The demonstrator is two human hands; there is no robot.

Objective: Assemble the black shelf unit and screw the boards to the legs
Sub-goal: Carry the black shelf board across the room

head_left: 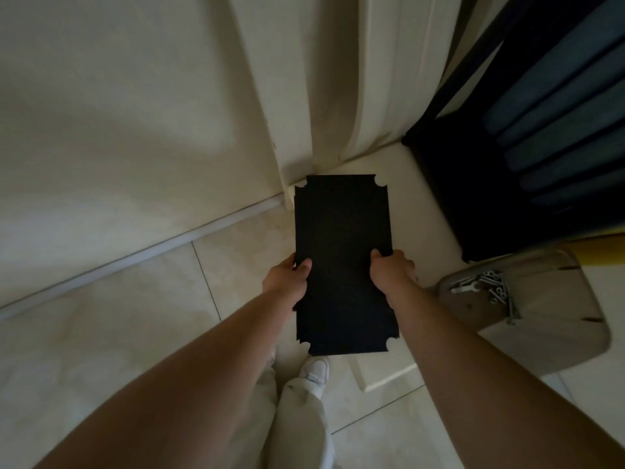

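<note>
- one black board, flat and rectangular with four notched corners, is held out in the air above the tiled floor, long side pointing away.
- two hands hold it: the left hand grips the left long edge, thumb on top; the right hand grips the right long edge, thumb on top.
- one clear chair seat sits to the right, carrying a heap of silver screws, too tangled to count.
- one white shoe shows below the board.
</note>
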